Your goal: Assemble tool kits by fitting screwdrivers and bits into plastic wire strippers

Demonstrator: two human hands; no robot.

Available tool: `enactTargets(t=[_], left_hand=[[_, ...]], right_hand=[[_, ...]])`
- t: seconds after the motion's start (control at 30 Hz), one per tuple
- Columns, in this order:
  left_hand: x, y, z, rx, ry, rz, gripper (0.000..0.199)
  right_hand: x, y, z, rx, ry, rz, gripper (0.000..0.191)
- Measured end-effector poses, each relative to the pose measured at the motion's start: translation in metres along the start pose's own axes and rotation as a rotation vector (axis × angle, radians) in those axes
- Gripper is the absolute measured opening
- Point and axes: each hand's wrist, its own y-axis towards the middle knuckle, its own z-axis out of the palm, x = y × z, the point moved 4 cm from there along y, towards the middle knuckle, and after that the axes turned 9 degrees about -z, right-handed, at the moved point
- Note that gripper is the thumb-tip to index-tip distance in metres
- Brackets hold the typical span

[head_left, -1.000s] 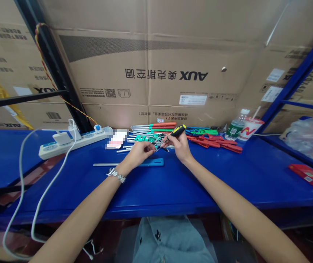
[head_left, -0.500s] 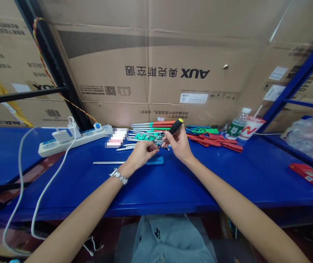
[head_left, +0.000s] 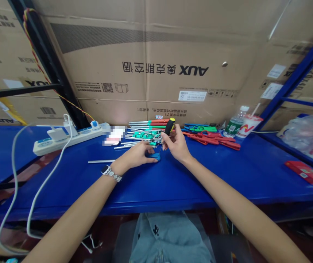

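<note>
My right hand point(head_left: 176, 144) is wrapped round a screwdriver point(head_left: 170, 126) with a black handle and yellow end. Its thin shaft points down, the tip at or just above the right end of a flat blue plastic handle point(head_left: 153, 157). Thumb and fingers of my left hand point(head_left: 137, 155) pinch that blue handle against the table. A silver metal rod point(head_left: 99, 161) sticks out to the left from under this hand. Behind both hands lies a pile of silver rods with green parts point(head_left: 142, 135). Red-handled rods point(head_left: 159, 121) lie at the back.
Red plastic parts point(head_left: 213, 139) and green ones point(head_left: 204, 128) lie right of the pile, near a water bottle point(head_left: 232, 126) and a paper cup point(head_left: 248, 127). A power strip point(head_left: 43, 146) with white cables sits left. A red box point(head_left: 306, 172) lies far right. Cardboard point(head_left: 104, 73) stands behind.
My left hand has come down onto the blue handle and grips it. The screwdriver has turned more upright, its tip now at the handle's right end. The view has shifted slightly.
</note>
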Motion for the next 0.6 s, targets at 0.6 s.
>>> enactTargets(t=[0.6], left_hand=[[0.0010,0.0014,0.0018,-0.016,0.037,0.033,0.028]], right_hand=[[-0.0078,-0.0005,0.0064,0.073,-0.033,-0.061,0.035]])
